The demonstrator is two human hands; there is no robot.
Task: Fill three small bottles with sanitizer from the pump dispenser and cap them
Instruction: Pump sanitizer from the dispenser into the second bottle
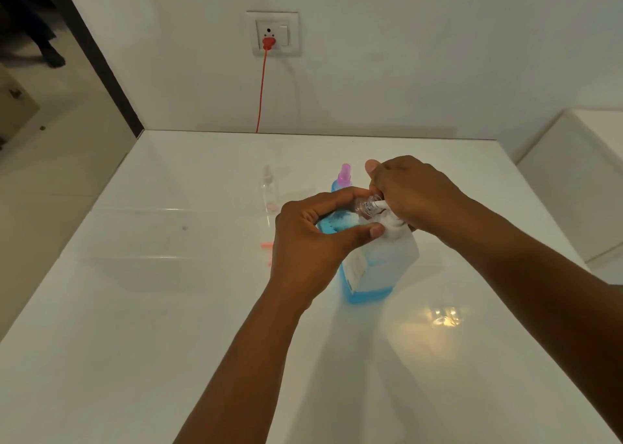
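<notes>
The pump dispenser [377, 268] stands on the white table [135, 308], a squarish translucent bottle with blue sanitizer in its bottom. My right hand [411, 194] lies on its white pump head. My left hand [310, 238] holds a small clear bottle [350, 219] tilted, partly blue inside, its open neck at the pump's spout. Behind stands a small bottle full of blue liquid with a purple spray cap [344, 177]. An empty clear small bottle [268, 187] with its cap on stands further left. A pink cap piece [268, 244] lies on the table beside my left hand.
A red cable [261, 89] runs down the wall from a socket [272, 34] to the table's far edge. A white cabinet [580, 180] stands to the right of the table. The floor lies off the table's left edge.
</notes>
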